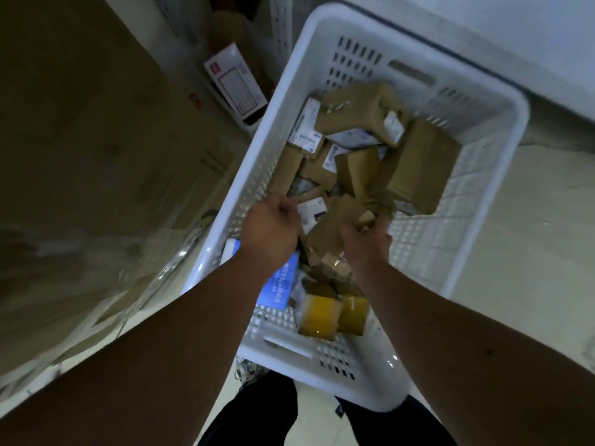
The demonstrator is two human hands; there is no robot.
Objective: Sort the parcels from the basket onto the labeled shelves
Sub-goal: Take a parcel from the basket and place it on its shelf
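Observation:
A white slatted plastic basket [502, 101] stands on the floor below me, holding several brown cardboard parcels [421, 169] with white labels, a blue flat parcel [281, 284] and a parcel wrapped in yellow tape [322, 315]. Both my hands reach into its middle. My left hand [272, 231] has its fingers curled at the edge of a small white-labelled parcel [314, 212]; whether it grips the parcel is unclear. My right hand [367, 243] grips a brown parcel [335, 226] from the right side.
A white box with a red-framed label [235, 82] lies on the floor beyond the basket's left side, by shelf uprights [283, 30]. Clear plastic sheeting [96, 252] covers the left. My dark trouser legs [257, 413] stand at the basket's near end.

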